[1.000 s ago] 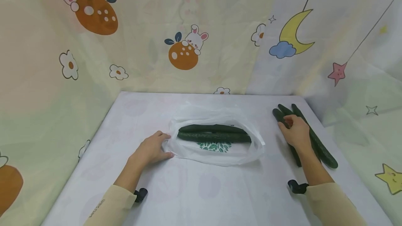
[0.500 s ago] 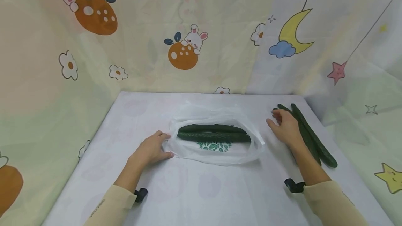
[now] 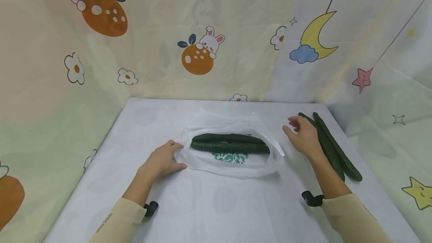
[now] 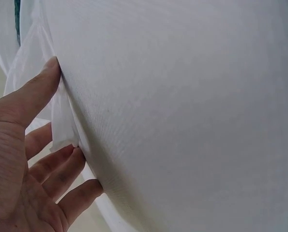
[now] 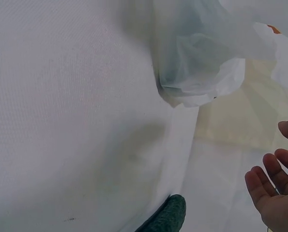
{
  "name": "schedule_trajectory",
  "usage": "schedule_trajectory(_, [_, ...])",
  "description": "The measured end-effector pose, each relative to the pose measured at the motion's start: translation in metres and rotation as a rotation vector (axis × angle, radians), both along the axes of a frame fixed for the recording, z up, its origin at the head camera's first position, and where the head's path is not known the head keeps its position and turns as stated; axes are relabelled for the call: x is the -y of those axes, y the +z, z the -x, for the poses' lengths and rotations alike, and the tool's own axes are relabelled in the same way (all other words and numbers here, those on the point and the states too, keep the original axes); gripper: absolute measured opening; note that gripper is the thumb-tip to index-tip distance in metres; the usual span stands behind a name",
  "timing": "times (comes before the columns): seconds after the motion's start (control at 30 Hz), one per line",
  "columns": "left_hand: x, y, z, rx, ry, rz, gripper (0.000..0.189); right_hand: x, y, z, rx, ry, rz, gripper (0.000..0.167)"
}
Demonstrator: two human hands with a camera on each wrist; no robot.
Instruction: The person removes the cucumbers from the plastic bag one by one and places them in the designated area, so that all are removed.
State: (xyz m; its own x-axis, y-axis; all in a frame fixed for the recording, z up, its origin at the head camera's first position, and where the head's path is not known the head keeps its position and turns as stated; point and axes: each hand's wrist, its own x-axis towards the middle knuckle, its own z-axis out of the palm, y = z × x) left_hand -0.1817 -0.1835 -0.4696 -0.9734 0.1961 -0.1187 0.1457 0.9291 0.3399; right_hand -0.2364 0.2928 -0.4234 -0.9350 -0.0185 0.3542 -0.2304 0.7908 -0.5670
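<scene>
A white plastic bag (image 3: 256, 170) lies with its mouth spread wide and two cucumbers (image 3: 231, 147) inside, above a green leaf print. At its left end my left hand (image 3: 163, 158) touches the film, thumb and fingers spread apart; the left wrist view shows the fingertips (image 4: 93, 187) right at the bag's edge. My right hand (image 3: 302, 136) is to the bag's right with loosely bent fingers and nothing between them. Two more cucumbers (image 3: 332, 145) lie slanted beside it. A cucumber end (image 5: 168, 215) rests below the hand in the right wrist view. Hand and forearm hide what lies beneath them.
A white cloth covers the table (image 3: 209, 213). Behind and at both sides hang printed curtains (image 3: 152, 29) with rabbits, flowers, a moon and stars. Black wrist cameras (image 3: 312, 198) stick out inward from both sleeves.
My right hand has moved left from over the cucumbers, a little toward the bag. The leftmost of the three cucumbers at the right is now hidden in the head view. My left hand stays at the bag.
</scene>
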Motion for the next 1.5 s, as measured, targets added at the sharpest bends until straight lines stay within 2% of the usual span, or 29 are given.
schedule_trajectory(0.73, [0.001, -0.001, 0.002, -0.013, -0.007, 0.010, 0.078, 0.013, 0.014, -0.001, 0.012, 0.053, 0.023, 0.039])
schedule_trajectory(1.13, [0.003, 0.000, 0.003, -0.012, -0.017, 0.004, 0.078, 0.025, 0.022, 0.000, 0.017, 0.086, -0.005, 0.039])
schedule_trajectory(1.5, [0.003, -0.001, 0.004, -0.005, -0.029, 0.003, 0.079, 0.040, 0.023, 0.002, -0.027, 0.121, -0.009, 0.035])
